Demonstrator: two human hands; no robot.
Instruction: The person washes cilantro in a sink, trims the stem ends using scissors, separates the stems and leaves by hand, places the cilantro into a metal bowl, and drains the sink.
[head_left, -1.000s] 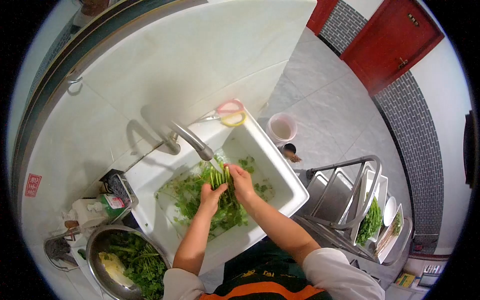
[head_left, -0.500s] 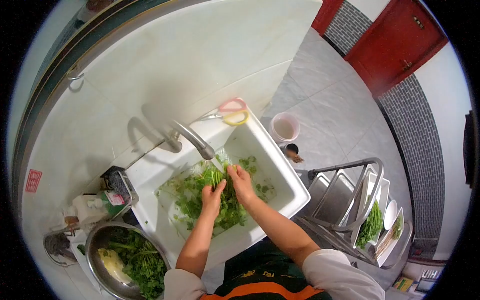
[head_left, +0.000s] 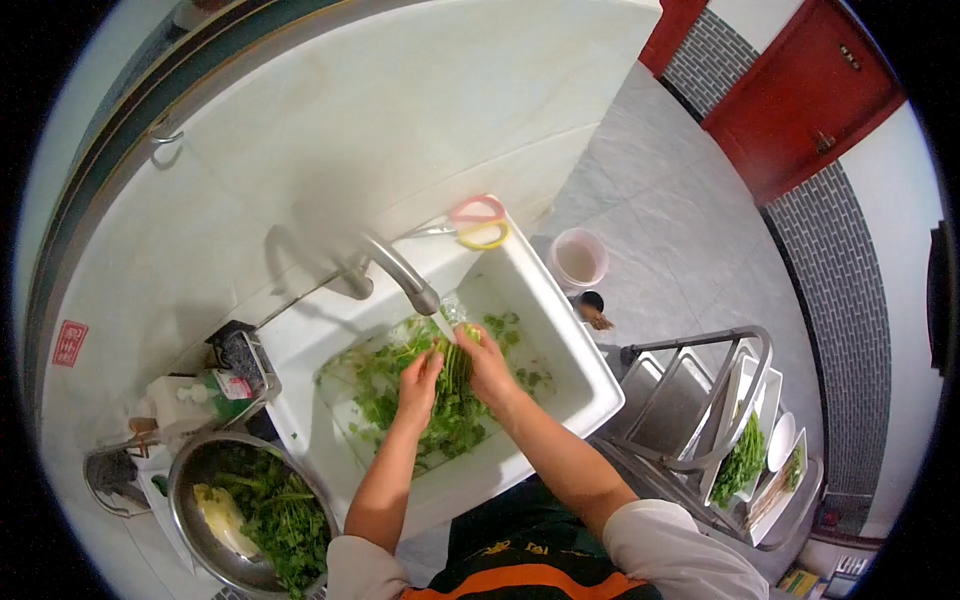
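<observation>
Under the faucet (head_left: 405, 272), water runs onto leafy greens (head_left: 455, 400) in the white sink (head_left: 590, 375). My right hand (head_left: 487, 366) is closed around the stems of a green bunch, just below the spout. Close beside it on the left, my left hand (head_left: 420, 384) has its fingers bent together at the bunch's edge; what lies between them is too small to make out. More leaves float in the water around both hands. The leaves of the bunch hang down toward the near side of the sink.
Scissors (head_left: 482, 234) with pink and yellow handles lie on the sink's back corner. A metal bowl (head_left: 182, 500) of greens stands at the left, near bottles (head_left: 228, 386). Right of the sink are a bucket (head_left: 578, 258) and a metal rack (head_left: 700, 340) with trays.
My left hand has moved slightly away from the stems, while my right hand keeps hold of them. The whole view has shifted a little.
</observation>
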